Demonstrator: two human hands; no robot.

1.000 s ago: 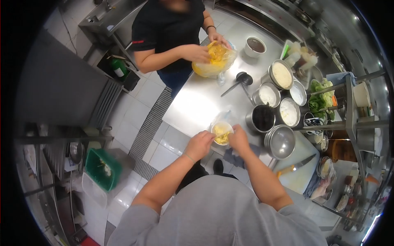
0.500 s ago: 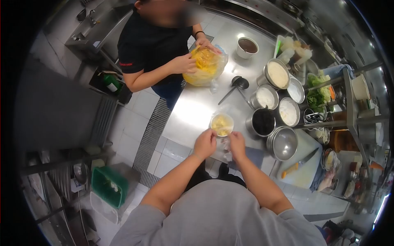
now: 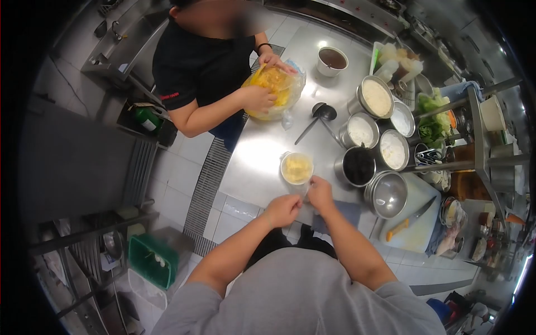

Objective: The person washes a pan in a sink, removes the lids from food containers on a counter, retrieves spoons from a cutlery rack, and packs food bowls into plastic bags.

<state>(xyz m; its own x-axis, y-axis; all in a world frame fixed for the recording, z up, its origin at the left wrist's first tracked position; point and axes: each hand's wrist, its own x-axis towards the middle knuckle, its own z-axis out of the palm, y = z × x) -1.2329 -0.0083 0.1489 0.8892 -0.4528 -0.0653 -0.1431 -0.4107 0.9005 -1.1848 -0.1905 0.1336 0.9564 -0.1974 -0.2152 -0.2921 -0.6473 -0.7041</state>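
Observation:
A white round tub [image 3: 297, 169] with pale yellow pieces in it stands on the steel table near its front edge. Just in front of the tub, my left hand [image 3: 285, 211] is closed with fingers pinched. My right hand [image 3: 320, 194] is also closed, beside the tub's lower right rim. Between the two hands stretches thin clear plastic [image 3: 305, 192], looking like a bag; its far end by the tub is hard to make out.
Across the steel table [image 3: 251, 167], a person [image 3: 206, 67] reaches into a yellow-filled plastic bag [image 3: 273, 92]. Black ladles [image 3: 324, 111], a bowl of brown liquid [image 3: 332, 60], several food-filled pots [image 3: 360, 131] and stacked bowls [image 3: 387, 195] lie around. A yellow-handled knife [image 3: 399, 229] rests on a cutting board.
My left hand has drawn back from the tub toward my body, and my right hand has come slightly nearer me. The other person's hand has moved deeper into the yellow bag.

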